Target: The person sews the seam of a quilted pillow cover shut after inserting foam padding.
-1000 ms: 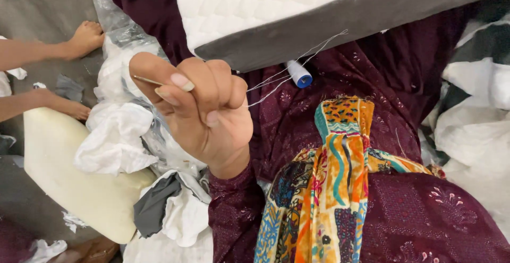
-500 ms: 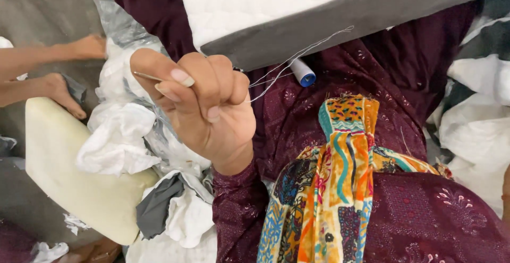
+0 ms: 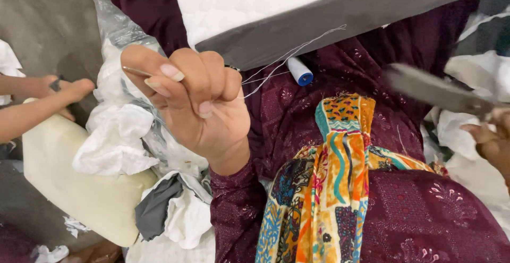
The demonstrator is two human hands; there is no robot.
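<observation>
My left hand point(image 3: 202, 114) is raised in the middle of the view, palm toward me. Its thumb and fingers pinch a thin needle point(image 3: 137, 71). A white thread point(image 3: 287, 58) runs from that hand up to the grey edge point(image 3: 361, 13) of a white quilted cushion point(image 3: 255, 0). Just under the thread, a white spool with a blue end point(image 3: 300, 71) lies on my maroon lap. My right hand point(image 3: 491, 141) shows at the right edge, gripping blurred grey scissors point(image 3: 430, 88) that point left toward the thread.
A multicoloured scarf point(image 3: 329, 188) hangs down my front. White fabric scraps point(image 3: 119, 135) and a clear plastic bag point(image 3: 114, 24) lie left of my hand, over a cream foam piece point(image 3: 69, 188). Another person's hands point(image 3: 69, 90) work at the far left.
My right hand with the scissors has come into view from the right. My left hand keeps the needle raised. The other person's hands have shifted lower at the left.
</observation>
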